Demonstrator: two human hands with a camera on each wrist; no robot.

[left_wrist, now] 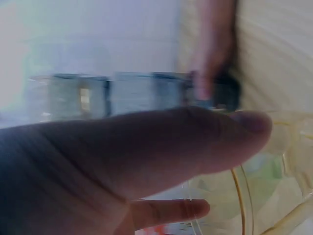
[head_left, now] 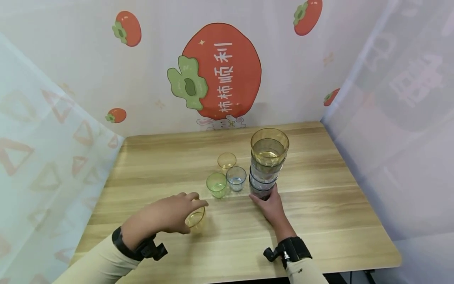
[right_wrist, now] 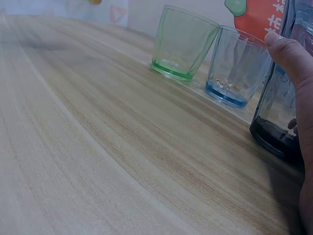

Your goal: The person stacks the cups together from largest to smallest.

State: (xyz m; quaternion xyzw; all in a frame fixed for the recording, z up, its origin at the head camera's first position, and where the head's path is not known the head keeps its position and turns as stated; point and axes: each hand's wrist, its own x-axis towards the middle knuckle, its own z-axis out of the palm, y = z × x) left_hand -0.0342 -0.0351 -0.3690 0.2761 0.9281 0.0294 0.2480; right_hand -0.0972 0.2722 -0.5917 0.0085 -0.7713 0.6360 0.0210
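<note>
My left hand point(head_left: 169, 213) holds a clear yellow glass point(head_left: 196, 217) at the left front of the table, thumb on the near side and fingers over the far side. In the left wrist view the thumb point(left_wrist: 205, 142) crosses in front of this yellow glass point(left_wrist: 259, 196). My right hand point(head_left: 270, 206) grips the dark bottom glass point(right_wrist: 274, 134) of a tall stack. That stack of glasses point(head_left: 264, 173) stands upright, with a wide yellow glass point(head_left: 270, 156) on top.
Left of the stack stand a blue glass point(head_left: 236, 179), a green glass point(head_left: 216, 185) and another yellow glass point(head_left: 227, 161), close together. They rest on the wooden table point(head_left: 319, 221). Printed cloth walls point(head_left: 152, 86) rise behind it and on both sides.
</note>
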